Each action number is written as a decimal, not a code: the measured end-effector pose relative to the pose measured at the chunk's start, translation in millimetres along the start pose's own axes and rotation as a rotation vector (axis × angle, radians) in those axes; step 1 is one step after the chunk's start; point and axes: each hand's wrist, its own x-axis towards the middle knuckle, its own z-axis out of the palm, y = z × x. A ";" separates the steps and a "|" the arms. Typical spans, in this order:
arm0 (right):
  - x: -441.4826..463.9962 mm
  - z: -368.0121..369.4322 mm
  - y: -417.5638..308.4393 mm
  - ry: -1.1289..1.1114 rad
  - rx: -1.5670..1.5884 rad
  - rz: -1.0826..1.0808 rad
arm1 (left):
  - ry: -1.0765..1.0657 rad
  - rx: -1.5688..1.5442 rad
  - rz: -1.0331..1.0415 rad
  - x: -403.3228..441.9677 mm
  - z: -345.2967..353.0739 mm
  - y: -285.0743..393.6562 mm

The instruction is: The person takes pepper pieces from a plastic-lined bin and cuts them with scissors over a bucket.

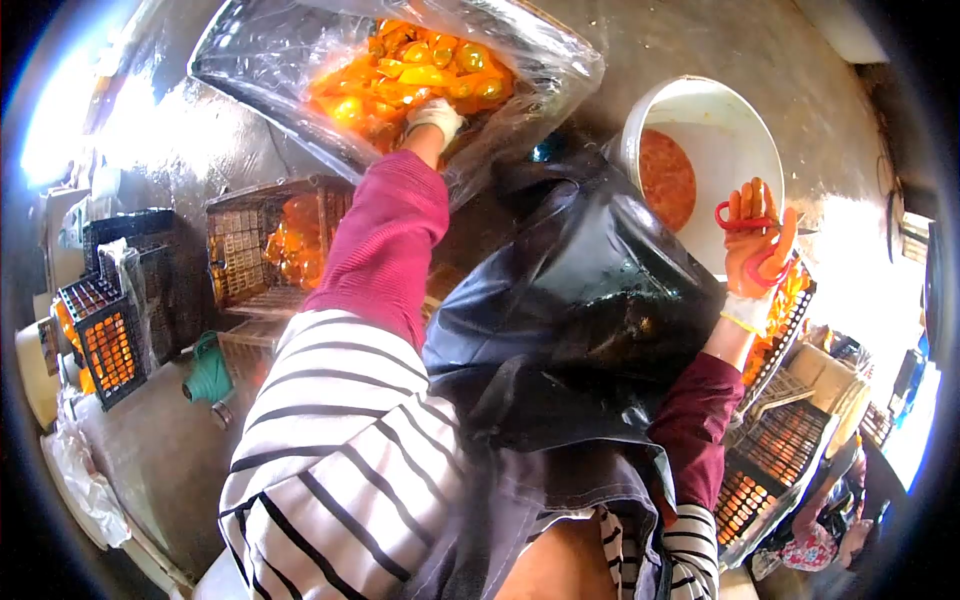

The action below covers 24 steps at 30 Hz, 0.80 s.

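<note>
My left hand [436, 118], in a whitish glove, reaches into a crate lined with clear plastic [270, 75]. It touches a heap of orange and yellow peppers [420, 70], some with green patches. Its fingers are mostly hidden among them. My right hand [757, 240] is raised beside a white bucket [738, 130], palm turned up in an orange-stained glove. Red-handled scissors [765, 277] hang on it, with the handle loops around the fingers and thumb; the blades are hard to make out. Reddish-orange pulp [665, 180] lies in the bucket. A black apron [590, 290] covers my lap.
A brown crate [240, 250] with orange peppers stands left of my left arm. Black crates [105, 340] and a green container [207, 368] are farther left. More crates [765, 465] line the right side, near another person [815, 530].
</note>
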 end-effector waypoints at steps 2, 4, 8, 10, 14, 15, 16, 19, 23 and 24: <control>-1.3 9.2 3.6 0.099 -0.063 -0.048 | -0.082 0.125 0.199 42.2 24.4 -15.0; -3.5 14.0 12.4 0.031 -0.107 -0.116 | -0.113 0.171 0.276 56.0 38.0 -24.3; 0.4 16.2 15.9 0.059 -0.162 -0.034 | -0.041 -0.035 0.220 32.1 41.6 -28.5; -3.7 20.5 18.7 0.100 -0.239 -0.032 | -0.016 -0.130 0.274 28.0 37.5 -32.4; -14.5 32.3 23.9 0.211 -0.291 -0.098 | 0.266 -0.484 0.135 -9.1 5.0 -30.5; -16.5 38.2 25.5 0.254 -0.301 -0.140 | 0.252 -0.822 0.183 13.9 10.7 -40.5; -17.1 34.9 24.4 0.260 -0.311 -0.155 | 0.231 -1.159 0.233 35.9 15.8 -50.1; -16.9 24.9 25.0 0.195 -0.356 -0.107 | 0.092 -2.101 0.300 -27.8 -23.9 -26.3; -3.7 -11.2 33.8 0.112 -0.413 -0.063 | 0.420 -1.716 0.814 25.6 -2.3 -9.2; -3.1 -16.8 34.9 0.093 -0.386 -0.047 | 0.444 -1.692 0.833 29.5 -1.4 -3.2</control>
